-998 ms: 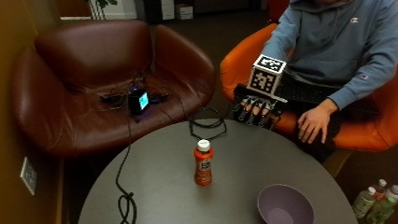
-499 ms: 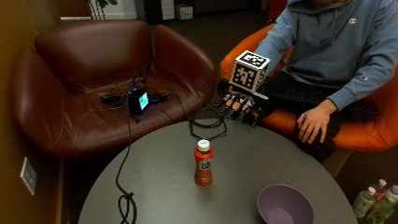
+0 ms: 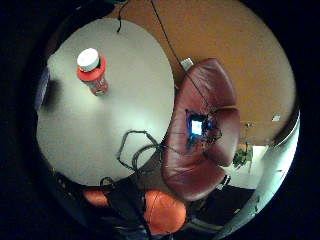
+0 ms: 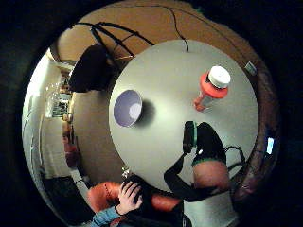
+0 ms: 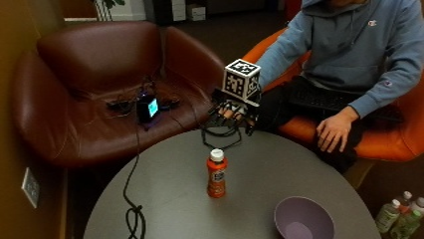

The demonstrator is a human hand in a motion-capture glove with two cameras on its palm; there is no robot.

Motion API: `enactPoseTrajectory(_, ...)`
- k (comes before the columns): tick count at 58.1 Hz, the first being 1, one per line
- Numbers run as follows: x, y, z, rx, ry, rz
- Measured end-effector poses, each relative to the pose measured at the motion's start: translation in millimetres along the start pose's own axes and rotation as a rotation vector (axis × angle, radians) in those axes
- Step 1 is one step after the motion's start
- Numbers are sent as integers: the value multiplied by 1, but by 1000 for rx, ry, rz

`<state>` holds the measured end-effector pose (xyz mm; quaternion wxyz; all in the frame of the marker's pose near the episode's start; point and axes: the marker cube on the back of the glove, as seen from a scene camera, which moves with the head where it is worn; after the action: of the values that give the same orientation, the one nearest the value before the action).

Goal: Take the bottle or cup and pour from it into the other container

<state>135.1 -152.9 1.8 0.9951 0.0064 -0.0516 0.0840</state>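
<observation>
An orange bottle (image 5: 216, 175) with a white cap stands upright near the middle of the round grey table (image 5: 265, 164). It also shows in the palm views as the bottle (image 3: 92, 70) and the bottle (image 4: 210, 87). A purple bowl (image 5: 303, 219) sits at the table's near right, and the bowl (image 4: 128, 108) looks to have nothing in it. My gloved right hand (image 5: 232, 113) hovers above the table's far edge, behind the bottle and apart from it. Its fingers hang relaxed and hold nothing.
A black cable (image 5: 132, 214) runs over the table's left side and up to a lit device (image 5: 147, 107) on the brown armchair (image 5: 86, 99). The person's bare hand (image 5: 334, 130) rests on their lap. Several bottles (image 5: 397, 216) stand on the floor at right.
My gloved hand has moved away from the person's lap to a spot above the table's far edge, nearer the bottle. Bottle and bowl have not moved.
</observation>
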Motion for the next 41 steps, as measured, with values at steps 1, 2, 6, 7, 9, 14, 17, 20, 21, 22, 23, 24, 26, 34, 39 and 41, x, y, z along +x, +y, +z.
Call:
enactPoseTrajectory(1,3,0,1,-2,2,-1)
enactPoseTrajectory(2,6,0,3,-3,4,0)
enactPoseTrajectory(6,20,4,11,-3,0,8)
enactPoseTrajectory(7,23,3,12,-2,-2,1)
enactPoseTrajectory(9,26,0,13,0,-9,-10)
enactPoseTrajectory(14,35,-3,17,0,-46,-11)
enactPoseTrajectory(17,38,-4,19,13,-74,-21)
enactPoseTrajectory(20,43,-4,24,15,-97,-25)
enactPoseTrajectory(21,45,-5,26,14,-102,-26)
enactPoseTrajectory(22,47,-5,28,12,-106,-26)
enactPoseTrajectory(23,49,-5,31,10,-110,-26)
enactPoseTrajectory(24,51,-6,33,9,-113,-26)
enactPoseTrajectory(26,54,-7,38,7,-121,-25)
enactPoseTrajectory(34,68,-6,60,12,-174,-9)
enactPoseTrajectory(39,73,-10,71,27,-259,-12)
enactPoseTrajectory(41,74,-11,76,31,-309,-10)
